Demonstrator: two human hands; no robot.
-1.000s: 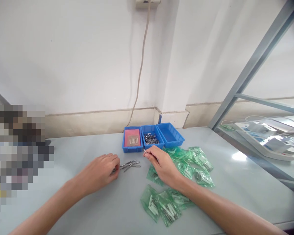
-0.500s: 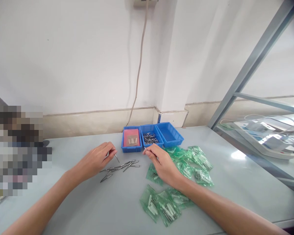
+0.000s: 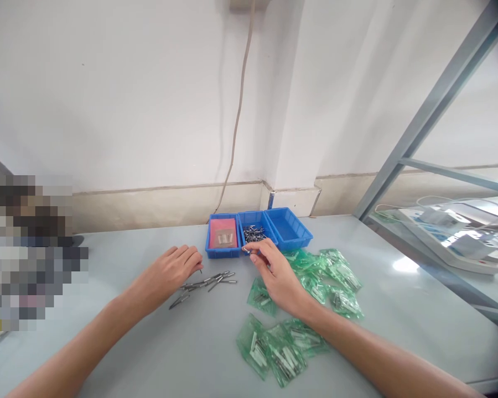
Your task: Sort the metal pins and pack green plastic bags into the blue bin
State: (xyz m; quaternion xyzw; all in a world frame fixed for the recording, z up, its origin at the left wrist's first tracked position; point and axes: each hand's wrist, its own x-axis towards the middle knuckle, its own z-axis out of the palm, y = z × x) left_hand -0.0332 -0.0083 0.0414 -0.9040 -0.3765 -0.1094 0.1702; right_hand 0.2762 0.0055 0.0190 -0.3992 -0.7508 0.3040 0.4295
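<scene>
With twelve o'clock toward the wall, the left hand (image 3: 170, 272) has its fingertips together, pinching a thin rod (image 3: 201, 271) just above the table (image 3: 157, 354); only a short end shows, pointing to about five o'clock, and the rest of its length is hidden by the fingers. Near those fingertips, toward six o'clock, lie loose metal rods (image 3: 205, 284), overlapping, mostly with their long axes running from eight to two, though the one farthest right runs nearly nine to three. Toward two o'clock from that hand, the left blue bin (image 3: 224, 254) holds a pink sheet (image 3: 218, 225), and the middle blue bin (image 3: 253, 214) holds a jumble of metal pieces (image 3: 255, 232) pointing every way. The right hand (image 3: 280, 279), just before it, appears clamped between thumb and fingers on a small bright piece (image 3: 245, 251), its tip toward ten o'clock. Beyond it, toward one, sits the right blue bin (image 3: 288, 228). Green bags (image 3: 289, 359) lie from three to six o'clock around that hand.
</scene>
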